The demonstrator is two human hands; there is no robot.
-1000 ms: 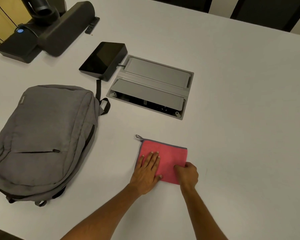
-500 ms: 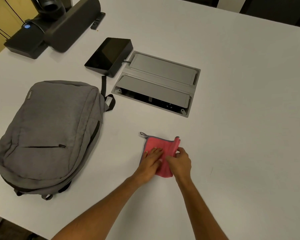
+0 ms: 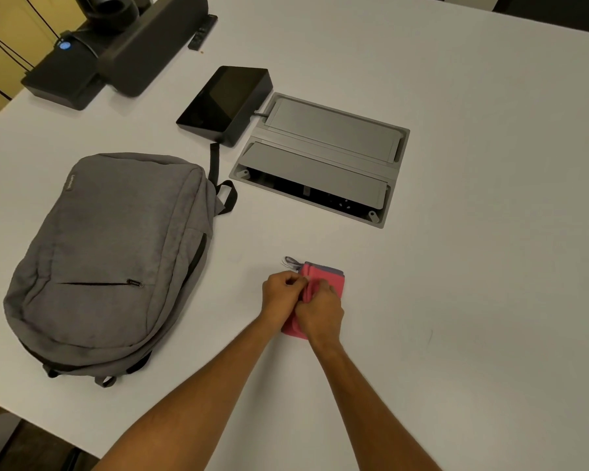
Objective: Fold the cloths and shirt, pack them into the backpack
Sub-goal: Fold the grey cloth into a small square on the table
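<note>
Both hands sit close together on the folded pink cloth [image 3: 323,278] at the near middle of the white tabletop [image 3: 473,300]. The left hand [image 3: 281,297] and right hand [image 3: 320,312] have their fingers curled in a grip on its folds. The grey backpack [image 3: 109,253] lies flat, well apart to the left.

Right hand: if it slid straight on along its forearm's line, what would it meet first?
The right hand already grips the pink cloth; beyond that, probably the grey table hatch, though depth is unclear.

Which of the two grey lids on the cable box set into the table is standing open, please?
The near lid, on the side toward the hands: a dark gap with sockets shows beneath its front edge. The far lid lies shut.
</note>
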